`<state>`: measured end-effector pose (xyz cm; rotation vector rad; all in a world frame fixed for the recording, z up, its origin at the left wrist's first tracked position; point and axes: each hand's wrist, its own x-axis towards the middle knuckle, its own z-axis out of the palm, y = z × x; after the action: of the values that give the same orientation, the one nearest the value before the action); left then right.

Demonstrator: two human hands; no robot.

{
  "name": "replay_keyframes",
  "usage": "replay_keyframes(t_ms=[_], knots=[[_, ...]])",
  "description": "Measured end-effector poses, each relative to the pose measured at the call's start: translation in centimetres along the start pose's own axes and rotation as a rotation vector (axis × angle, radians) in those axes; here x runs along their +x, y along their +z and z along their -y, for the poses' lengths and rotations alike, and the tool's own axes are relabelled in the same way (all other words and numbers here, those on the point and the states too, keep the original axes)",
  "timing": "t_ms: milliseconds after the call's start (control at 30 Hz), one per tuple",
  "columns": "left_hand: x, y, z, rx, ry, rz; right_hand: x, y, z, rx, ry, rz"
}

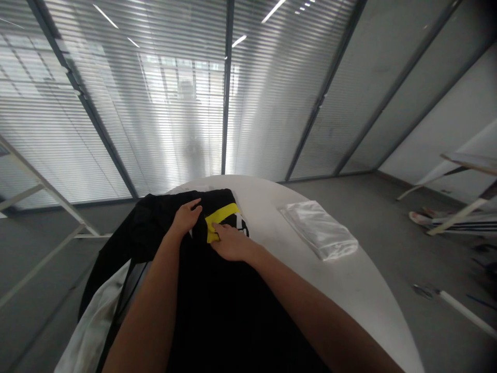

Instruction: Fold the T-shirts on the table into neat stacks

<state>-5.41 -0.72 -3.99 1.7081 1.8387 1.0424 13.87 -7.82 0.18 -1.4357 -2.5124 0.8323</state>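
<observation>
A black garment with a bright yellow stripe and white marks lies bunched and folded at the near-left part of a round white table. My left hand rests on the dark cloth left of the stripe, its fingers stretched and apart. At the lower end of the stripe, my right hand grips the garment, thumb below and index finger over the yellow. Its other fingers are partly hidden. Right of the hands, a folded clear plastic bag lies flat on the table.
More dark cloth hangs over the table's left side, with a whitish cloth nearer me. A white metal frame stands at left. Glass partitions with blinds rise behind. At right are another table and a white pole low down.
</observation>
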Motion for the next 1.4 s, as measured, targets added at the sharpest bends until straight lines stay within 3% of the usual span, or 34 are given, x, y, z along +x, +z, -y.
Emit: replay_keyframes(t_ms=[67, 200, 433, 600, 733, 833, 900, 967, 1033, 1200, 1400], knots=[[0.0, 0.1, 0.1, 0.045, -0.033, -0.009, -2.3, -0.5, -1.1, -0.1, 0.065, -0.039], [0.1, 0.2, 0.3, 0.065, -0.04, -0.029, -5.6, -0.6, -2.3, -0.195, 0.051, -0.075], [-0.2, 0.4, 0.2, 0.237, -0.02, -0.021, -8.0, -0.1, -0.2, -0.227, 0.002, -0.101], [-0.2, 1.1, 0.1, 0.452, 0.067, -0.014, -9.7, -1.5, 0.1, -0.156, 0.026, -0.059], [-0.1, 1.8, 0.3, 0.576, 0.161, -0.006, -9.5, -3.9, -3.5, 0.016, 0.071, 0.044], [-0.2, 2.1, 0.2, 0.611, 0.145, -0.066, -8.1, -4.8, -7.4, 0.345, 0.189, 0.143], [-0.5, 2.1, -0.2, 0.63, 0.124, -0.127, -7.1, -4.5, -9.6, 0.569, 0.312, 0.112], [-0.8, 1.9, -0.8, 0.649, 0.092, -0.16, -6.3, -3.6, -10.9, 0.646, 0.397, 0.05], [-1.1, 1.5, -1.6, 0.65, 0.031, -0.123, -5.9, -2.8, -11.4, 0.662, 0.397, 0.079], [-1.3, 0.7, -2.8, 0.62, -0.123, 0.093, -6.4, -2.9, -10.8, 0.728, 0.146, 0.283], [-0.6, 0.6, -1.8, 0.508, -0.057, 0.261, -6.4, -4.2, -11.5, 0.757, 0.127, 0.479]])
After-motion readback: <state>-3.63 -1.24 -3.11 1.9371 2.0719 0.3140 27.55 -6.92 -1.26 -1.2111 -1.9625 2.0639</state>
